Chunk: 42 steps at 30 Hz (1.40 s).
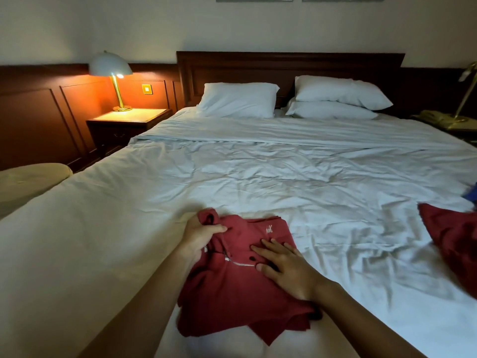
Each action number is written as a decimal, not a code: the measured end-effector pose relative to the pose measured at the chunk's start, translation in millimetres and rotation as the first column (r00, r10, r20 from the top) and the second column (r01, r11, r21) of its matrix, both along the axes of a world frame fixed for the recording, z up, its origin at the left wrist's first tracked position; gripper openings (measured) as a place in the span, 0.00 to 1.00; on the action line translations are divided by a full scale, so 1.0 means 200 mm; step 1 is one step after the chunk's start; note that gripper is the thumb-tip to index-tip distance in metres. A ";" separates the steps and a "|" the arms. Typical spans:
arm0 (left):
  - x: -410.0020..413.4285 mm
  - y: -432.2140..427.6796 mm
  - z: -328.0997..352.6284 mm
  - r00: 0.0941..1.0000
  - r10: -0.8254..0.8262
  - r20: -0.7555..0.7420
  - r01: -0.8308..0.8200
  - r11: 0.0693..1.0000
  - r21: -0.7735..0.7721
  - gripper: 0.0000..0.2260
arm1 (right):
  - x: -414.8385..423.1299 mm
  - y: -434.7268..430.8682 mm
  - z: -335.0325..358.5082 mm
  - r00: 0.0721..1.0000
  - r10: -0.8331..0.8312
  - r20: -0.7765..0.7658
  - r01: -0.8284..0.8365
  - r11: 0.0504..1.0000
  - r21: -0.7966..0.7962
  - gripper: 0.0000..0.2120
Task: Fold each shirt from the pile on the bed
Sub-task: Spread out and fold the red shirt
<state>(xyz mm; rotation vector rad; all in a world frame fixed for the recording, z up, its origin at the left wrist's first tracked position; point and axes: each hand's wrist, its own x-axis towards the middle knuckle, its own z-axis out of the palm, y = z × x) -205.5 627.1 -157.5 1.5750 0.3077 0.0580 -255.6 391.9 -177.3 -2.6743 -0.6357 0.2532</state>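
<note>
A red polo shirt [232, 293] lies part-folded, soft and rumpled, near the front edge of the creased white bed [284, 177]. The left hand [198, 237] grips its collar. The right hand [286, 270] presses flat on its chest, fingers spread. Another red garment [454, 233] lies well apart on the right.

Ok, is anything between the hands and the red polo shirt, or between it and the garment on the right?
Nothing visible. The left hand grips the red polo shirt at its collar; the right hand lies flat on its front. Only wrinkled white bed sheet separates it from the dark red garment at the right edge.
</note>
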 end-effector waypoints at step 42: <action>0.01 -0.24 0.01 0.913 -0.114 -0.392 0.350 0.713 0.608 0.55 | -0.17 -0.70 0.13 0.770 -0.514 -0.378 0.637 0.660 0.399 0.16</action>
